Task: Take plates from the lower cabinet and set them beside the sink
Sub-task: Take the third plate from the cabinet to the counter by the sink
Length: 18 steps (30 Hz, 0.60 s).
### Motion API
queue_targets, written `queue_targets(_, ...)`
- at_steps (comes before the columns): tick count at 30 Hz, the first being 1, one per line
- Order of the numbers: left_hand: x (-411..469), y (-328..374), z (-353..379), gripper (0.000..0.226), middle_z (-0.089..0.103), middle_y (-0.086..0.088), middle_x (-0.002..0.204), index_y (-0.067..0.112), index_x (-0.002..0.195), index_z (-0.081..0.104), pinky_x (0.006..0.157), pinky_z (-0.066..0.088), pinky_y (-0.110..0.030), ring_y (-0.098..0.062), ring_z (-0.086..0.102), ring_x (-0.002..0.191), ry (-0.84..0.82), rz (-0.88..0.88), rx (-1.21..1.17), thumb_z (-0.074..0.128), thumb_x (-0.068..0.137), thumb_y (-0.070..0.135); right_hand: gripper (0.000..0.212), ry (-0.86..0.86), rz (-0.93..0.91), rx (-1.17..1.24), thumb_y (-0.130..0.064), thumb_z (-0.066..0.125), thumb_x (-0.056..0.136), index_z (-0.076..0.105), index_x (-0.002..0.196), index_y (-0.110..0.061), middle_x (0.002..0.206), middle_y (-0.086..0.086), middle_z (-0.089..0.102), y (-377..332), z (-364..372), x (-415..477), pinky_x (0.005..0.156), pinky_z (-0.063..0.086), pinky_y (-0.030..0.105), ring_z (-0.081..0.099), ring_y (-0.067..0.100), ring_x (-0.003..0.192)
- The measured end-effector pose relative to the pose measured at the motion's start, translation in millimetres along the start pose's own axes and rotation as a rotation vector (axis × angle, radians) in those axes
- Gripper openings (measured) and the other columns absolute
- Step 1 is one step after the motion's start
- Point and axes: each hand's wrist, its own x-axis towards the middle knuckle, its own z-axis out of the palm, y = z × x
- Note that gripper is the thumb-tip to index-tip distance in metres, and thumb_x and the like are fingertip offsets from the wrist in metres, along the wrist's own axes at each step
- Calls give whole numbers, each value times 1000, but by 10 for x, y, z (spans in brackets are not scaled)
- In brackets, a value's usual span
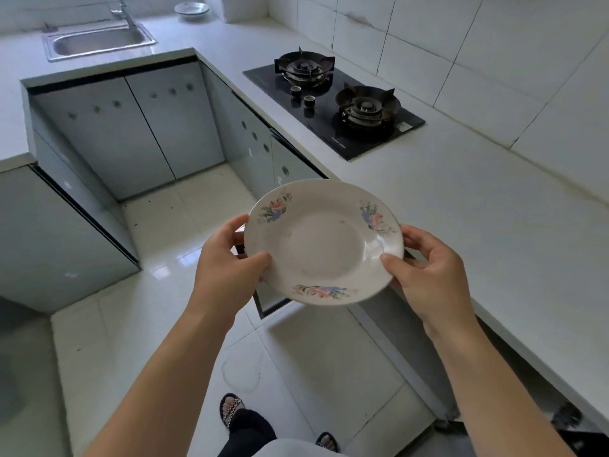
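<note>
Head view: a long white counter [461, 209] is seen running along the wall and round the corner. Grey cabinets [148, 133] are set under it, and one door [268, 303], low down just behind the plate, is seen hanging open. A black stove [333, 110] is set into the counter on the right. A metal sink [99, 41] is set in far away, at the top left. A few dishes [191, 8] are stacked on the counter near the sink.

A white plate [323, 242] with flowers painted on its edge is held up in the air over the floor, well apart from the sink. It is held face up. Its left edge is gripped by the left hand [227, 258] and its right edge by the right hand [431, 268]. Each thumb is laid on top of the edge, and the fingers are tucked under it.

The plate is likely hard and stiff, so it will not be bent. It looks smooth and shiny, so it could be slippery. It is probably not heavy, but it would likely be broken if dropped on the tiled floor. The edge is best held on two sides, as is done now. It should be put down softly.
</note>
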Motion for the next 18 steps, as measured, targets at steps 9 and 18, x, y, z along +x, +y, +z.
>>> queue_targets(9, 567, 72, -758, 62, 59, 10, 97, 22, 132, 48, 59, 58, -23, -14, 65, 75, 12, 13, -49, 58, 78, -7, 40, -2, -30, -26, -7, 71, 76, 61, 95, -41, 81, -26, 68, -335, 902, 243, 62, 57, 21, 65, -6, 81)
queue_targets(18, 1238, 175, -2056, 64, 56, 11, 95, 20, 133, 47, 66, 58, -32, -12, 62, 69, 191, 69, -79, 56, 77, -9, 46, -138, -84, 35, -3, 68, 79, 58, 119, -22, 102, -11, 65, -755, 2408, 525, 62, 56, 20, 68, -1, 80)
